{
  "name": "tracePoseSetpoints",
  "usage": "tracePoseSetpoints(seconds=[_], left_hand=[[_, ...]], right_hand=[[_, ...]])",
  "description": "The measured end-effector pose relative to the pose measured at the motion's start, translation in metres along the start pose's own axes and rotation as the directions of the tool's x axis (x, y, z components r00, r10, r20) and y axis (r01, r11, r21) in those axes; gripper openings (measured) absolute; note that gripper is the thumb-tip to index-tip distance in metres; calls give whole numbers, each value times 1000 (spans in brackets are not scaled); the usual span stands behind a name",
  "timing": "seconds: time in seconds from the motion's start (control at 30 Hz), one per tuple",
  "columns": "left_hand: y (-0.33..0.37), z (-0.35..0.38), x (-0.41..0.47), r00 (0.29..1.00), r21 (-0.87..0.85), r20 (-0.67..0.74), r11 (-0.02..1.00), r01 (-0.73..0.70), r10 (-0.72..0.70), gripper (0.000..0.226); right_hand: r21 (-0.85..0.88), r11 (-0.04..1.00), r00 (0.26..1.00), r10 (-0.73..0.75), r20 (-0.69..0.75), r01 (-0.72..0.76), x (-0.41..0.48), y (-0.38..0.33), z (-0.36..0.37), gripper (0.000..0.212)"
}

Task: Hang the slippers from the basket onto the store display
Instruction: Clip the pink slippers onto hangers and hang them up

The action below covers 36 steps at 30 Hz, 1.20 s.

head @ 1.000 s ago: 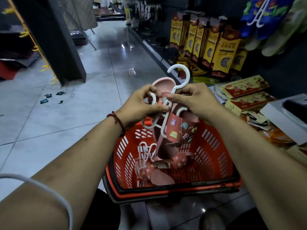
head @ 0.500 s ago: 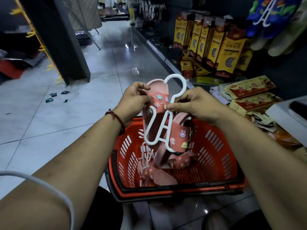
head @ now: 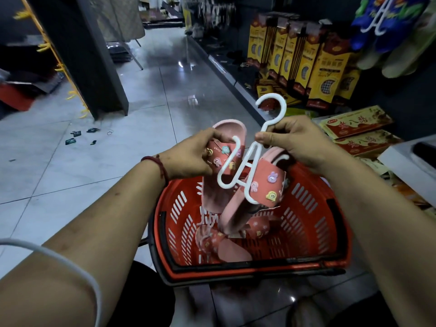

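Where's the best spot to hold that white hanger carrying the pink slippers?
Pinch the white hanger at its neck under the hook, from the right, as the right hand does. That leaves the hook free; the pink slippers fill its loops.

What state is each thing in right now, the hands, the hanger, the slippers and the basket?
Left hand: grips one pink slipper by its strap.
Right hand: pinches the hanger below its hook.
Hanger: tilted, held over the basket.
Basket: on the floor, holds another pink pair.
Blue slippers: hung on the display.
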<state>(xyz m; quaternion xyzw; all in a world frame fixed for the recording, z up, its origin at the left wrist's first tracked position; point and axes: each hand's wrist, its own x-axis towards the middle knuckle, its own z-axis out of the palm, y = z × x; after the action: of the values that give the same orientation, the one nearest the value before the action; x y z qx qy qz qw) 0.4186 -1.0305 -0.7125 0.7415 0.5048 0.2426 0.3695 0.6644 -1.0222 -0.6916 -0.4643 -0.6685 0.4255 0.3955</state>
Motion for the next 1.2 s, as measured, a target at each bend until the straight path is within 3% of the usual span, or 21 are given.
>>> tracePoseSetpoints(seconds=[0.1,0.17,0.33,0.43,0.6,0.87,1.1,1.2], left_hand=[[-6,-3,0,997,325,5,943,-71,73,90],[-4,-3,-1,990,410,-24,905,-116,138,92],[3,2,-3,925,565,-171,803,-191,340,70],[1,2,-3,875,572,-277,800,-183,398,54],[-6,5,-1,860,554,-355,824,-122,366,52],[-19,7,2,900,516,-313,850,-107,303,54],[-30,0,-2,947,484,-277,875,-7,161,52],[-36,0,-1,956,501,-273,864,47,106,51]], right_hand=[[32,999,999,28,-15,-27,-3,-2,-9,18],[52,998,999,32,0,-32,-4,-4,-10,16],[79,996,998,36,50,-40,-5,-7,-6,19],[75,996,996,47,76,-53,-4,-8,-4,15],[83,995,994,54,97,-62,-4,-8,-4,14],[159,986,994,59,-90,-44,-1,-6,-16,35],[405,912,989,108,-100,-59,-7,-9,-24,9],[487,873,986,110,-127,-34,-8,-15,-24,8]])
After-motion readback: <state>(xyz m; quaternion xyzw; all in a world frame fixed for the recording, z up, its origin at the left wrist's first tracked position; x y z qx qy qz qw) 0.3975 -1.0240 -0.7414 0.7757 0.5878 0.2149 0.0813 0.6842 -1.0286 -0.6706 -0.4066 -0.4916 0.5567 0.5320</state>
